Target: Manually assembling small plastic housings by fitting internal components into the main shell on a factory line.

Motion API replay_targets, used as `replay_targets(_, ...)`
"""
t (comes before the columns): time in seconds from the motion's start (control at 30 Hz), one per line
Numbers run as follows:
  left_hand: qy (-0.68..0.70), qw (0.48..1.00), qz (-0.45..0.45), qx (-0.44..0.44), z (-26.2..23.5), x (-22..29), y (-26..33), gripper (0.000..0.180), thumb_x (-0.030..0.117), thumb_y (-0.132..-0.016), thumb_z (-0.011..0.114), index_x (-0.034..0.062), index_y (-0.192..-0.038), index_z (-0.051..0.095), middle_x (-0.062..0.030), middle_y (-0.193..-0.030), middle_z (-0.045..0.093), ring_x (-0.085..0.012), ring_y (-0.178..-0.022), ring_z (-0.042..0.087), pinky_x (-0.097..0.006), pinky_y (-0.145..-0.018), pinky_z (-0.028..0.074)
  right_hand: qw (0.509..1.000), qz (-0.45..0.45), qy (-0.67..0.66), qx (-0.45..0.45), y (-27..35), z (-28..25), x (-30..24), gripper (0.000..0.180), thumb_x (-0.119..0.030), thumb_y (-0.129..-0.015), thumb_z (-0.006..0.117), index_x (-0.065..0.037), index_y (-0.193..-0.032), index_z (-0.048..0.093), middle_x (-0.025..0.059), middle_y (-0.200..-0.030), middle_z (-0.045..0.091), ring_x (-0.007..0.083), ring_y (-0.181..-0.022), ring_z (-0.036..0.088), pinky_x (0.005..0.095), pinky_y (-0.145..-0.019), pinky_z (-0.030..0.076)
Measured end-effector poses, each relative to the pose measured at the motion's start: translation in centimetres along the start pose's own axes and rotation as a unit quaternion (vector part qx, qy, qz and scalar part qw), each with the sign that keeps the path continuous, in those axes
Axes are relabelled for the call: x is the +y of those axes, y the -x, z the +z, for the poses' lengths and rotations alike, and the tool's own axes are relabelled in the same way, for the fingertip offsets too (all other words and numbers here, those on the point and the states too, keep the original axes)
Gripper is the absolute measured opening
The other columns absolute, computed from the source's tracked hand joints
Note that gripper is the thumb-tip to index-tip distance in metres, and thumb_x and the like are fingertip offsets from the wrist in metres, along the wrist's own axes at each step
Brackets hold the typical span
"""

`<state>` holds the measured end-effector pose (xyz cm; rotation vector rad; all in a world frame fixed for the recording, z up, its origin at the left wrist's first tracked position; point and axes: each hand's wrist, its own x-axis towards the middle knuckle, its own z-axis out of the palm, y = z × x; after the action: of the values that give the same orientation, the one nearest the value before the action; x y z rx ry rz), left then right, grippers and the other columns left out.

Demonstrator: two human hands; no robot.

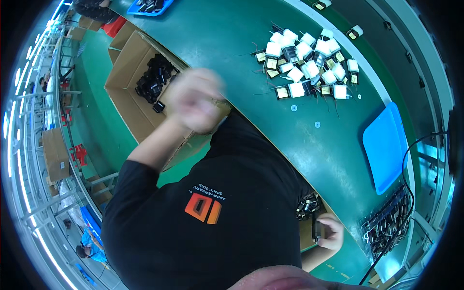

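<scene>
My left hand (195, 99), smeared by motion, is over the near rim of a cardboard box (123, 87). Its fingers are too blurred to read. Inside that box lies a heap of small black plastic parts (154, 79). Low on the right, beside the table edge, my right hand (332, 233) has its fingers curled round a small dark rectangular part (317, 229). Right by it is a second cardboard box (306, 236), holding a pile of small black and metallic parts (308, 207).
On the green table (290, 145) lies a heap of white-capped parts with thin wires (309, 63). A blue tray (386, 150) rests at the right edge, near a rack of dark parts (386, 222) and a black cable (407, 193). Another blue tray (151, 7) holds black parts.
</scene>
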<state>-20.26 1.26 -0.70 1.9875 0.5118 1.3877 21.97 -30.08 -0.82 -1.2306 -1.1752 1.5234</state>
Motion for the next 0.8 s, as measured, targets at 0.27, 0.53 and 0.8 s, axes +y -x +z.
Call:
replay_targets(0.27, -0.366, 0.807, -0.421, 0.196, -18.7, -12.1, 14.6, 0.014, 0.013, -0.089, 0.058, 0.0000, -0.089, 0.065, -0.0008, -0.074, 0.061, -0.0065, -0.065, 0.053, -0.025, -0.061, 0.045, 0.857, 0.343, 0.053, 0.382, 16.1, 2.3, 32.1, 0.048, -0.002, -0.074, 0.069, 0.003, -0.121, 0.060, 0.0077, -0.096, 0.067, 0.0191, -0.091, 0.063, 0.0270, -0.078, 0.049)
replay_targets(0.53, -0.444, 0.716, -0.518, -0.147, -20.1, -27.5, 25.8, 0.077, 0.051, -0.080, 0.063, 0.0131, -0.144, 0.043, -0.0182, -0.154, 0.029, -0.0411, -0.139, 0.030, -0.047, -0.109, 0.034, 0.860, 0.446, 0.234, -0.087, -0.3, 2.6, 13.5, 0.033, -0.020, -0.083, 0.066, 0.000, -0.109, 0.066, 0.0128, -0.091, 0.070, 0.0244, -0.090, 0.068, 0.0340, -0.081, 0.052)
replay_targets(0.8, -0.486, 0.759, -0.378, -0.211, -13.2, -27.6, 24.3, 0.060, 0.044, -0.089, 0.054, 0.0095, -0.138, 0.050, -0.0180, -0.143, 0.047, -0.0366, -0.133, 0.041, -0.045, -0.108, 0.033, 0.948, -0.092, 0.302, -0.043, -21.0, -4.2, -8.8, 0.015, -0.007, -0.082, 0.068, -0.004, -0.097, 0.068, 0.0048, -0.084, 0.068, 0.0128, -0.073, 0.065, 0.0292, -0.064, 0.053)
